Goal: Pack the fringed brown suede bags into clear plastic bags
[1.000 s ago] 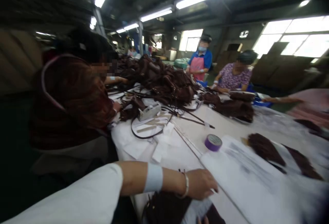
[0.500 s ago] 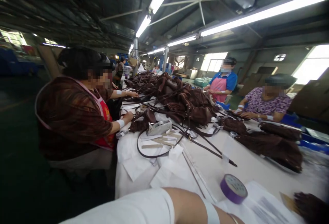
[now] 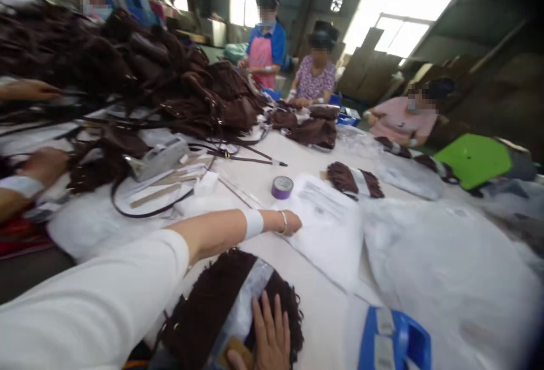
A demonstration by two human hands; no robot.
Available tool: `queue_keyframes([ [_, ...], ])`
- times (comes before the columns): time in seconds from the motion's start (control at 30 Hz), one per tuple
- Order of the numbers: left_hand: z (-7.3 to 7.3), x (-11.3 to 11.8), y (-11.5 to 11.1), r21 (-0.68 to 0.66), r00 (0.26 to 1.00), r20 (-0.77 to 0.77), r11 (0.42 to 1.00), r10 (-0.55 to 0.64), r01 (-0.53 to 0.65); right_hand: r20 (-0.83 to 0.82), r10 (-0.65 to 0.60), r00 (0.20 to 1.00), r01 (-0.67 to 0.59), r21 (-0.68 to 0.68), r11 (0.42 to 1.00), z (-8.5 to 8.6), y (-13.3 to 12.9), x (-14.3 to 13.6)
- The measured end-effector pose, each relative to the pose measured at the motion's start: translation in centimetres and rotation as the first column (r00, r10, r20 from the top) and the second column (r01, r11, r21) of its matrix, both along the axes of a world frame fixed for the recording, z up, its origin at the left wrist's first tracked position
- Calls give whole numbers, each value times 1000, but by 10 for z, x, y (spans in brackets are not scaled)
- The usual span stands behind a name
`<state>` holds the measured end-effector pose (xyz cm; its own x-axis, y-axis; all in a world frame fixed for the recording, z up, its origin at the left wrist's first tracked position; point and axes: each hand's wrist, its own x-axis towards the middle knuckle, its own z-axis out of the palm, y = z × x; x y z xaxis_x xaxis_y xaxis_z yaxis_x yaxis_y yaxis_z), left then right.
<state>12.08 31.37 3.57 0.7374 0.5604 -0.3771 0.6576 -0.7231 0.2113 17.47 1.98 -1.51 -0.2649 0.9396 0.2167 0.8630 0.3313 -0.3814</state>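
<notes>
My left hand, reaching out from a white sleeve, is closed at the left edge of a printed white plastic bag that lies flat on the table. My right hand rests palm down, fingers spread, on a dark brown fringed bag close to me. A pale, clear-looking wrap runs across that fringed bag. Part of a tan piece shows by my right thumb. Just beyond my left hand stands a roll of purple tape.
A blue tape dispenser sits at the near right, beside large clear plastic bags. A wrapped brown bag lies ahead. Brown bags with straps are heaped at the left. Co-workers stand around the table; one's hand is at left.
My view has swung right and down. Both my hands now show, the right one on the fringed bag; earlier only my left forearm was visible, its hand out of frame.
</notes>
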Motion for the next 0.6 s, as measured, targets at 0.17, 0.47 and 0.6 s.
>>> queue_keyframes([
  [0.17, -23, -1, 13, 18, 998, 57, 999, 32, -33, 42, 62, 997, -65, 80, 995, -17, 5, 4],
  [0.47, -18, -6, 21, -16, 992, 26, 992, 126, -125, 15, 35, 999, -36, 86, 996, -22, 1, 1],
  [0.6, -18, -3, 3, 66, 998, 35, 997, 45, -47, 27, 60, 998, -62, 73, 995, -19, 2, 2],
])
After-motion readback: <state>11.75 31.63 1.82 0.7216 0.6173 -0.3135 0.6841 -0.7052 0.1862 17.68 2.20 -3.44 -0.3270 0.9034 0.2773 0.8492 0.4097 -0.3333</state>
